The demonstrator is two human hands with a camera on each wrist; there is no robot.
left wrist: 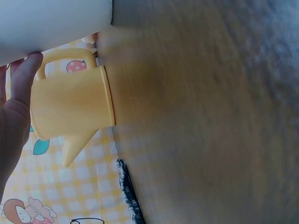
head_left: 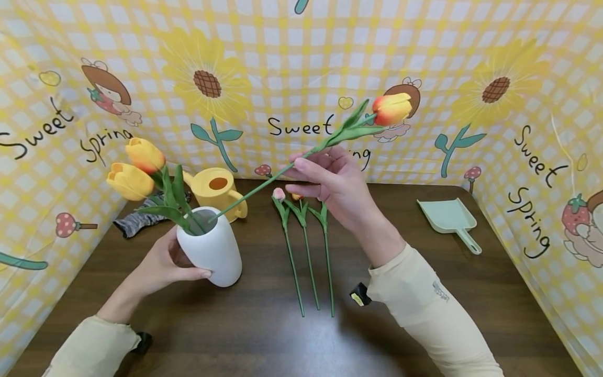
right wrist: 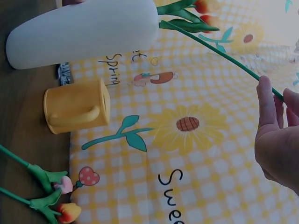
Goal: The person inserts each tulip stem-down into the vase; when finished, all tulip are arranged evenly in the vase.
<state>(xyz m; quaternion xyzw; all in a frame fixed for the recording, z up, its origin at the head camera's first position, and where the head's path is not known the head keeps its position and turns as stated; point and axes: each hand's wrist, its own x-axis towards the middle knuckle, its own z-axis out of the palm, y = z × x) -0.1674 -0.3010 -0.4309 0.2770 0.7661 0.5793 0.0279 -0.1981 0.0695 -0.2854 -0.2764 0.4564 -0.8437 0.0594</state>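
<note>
A white vase [head_left: 218, 256] stands on the table, gripped around its side by my left hand [head_left: 162, 262]. Two yellow-orange tulips [head_left: 131, 180] lean out of its mouth to the left. My right hand [head_left: 341, 183] pinches the green stem of an orange-and-yellow tulip [head_left: 392, 109] below its leaves. That stem slants down to the left, its lower end at the vase's mouth; the right wrist view also shows the stem [right wrist: 224, 53] meeting the rim. Three more tulips [head_left: 306, 251] lie side by side on the table, one head partly hidden behind my right hand.
Behind the vase stands a yellow watering can [head_left: 214, 188]. A dark grey knitted item [head_left: 141, 217] lies to its left. On the right is a pale green dustpan [head_left: 449, 217]. Yellow checked cloth [head_left: 301, 68] walls in the wooden table [head_left: 264, 335] at the back and sides.
</note>
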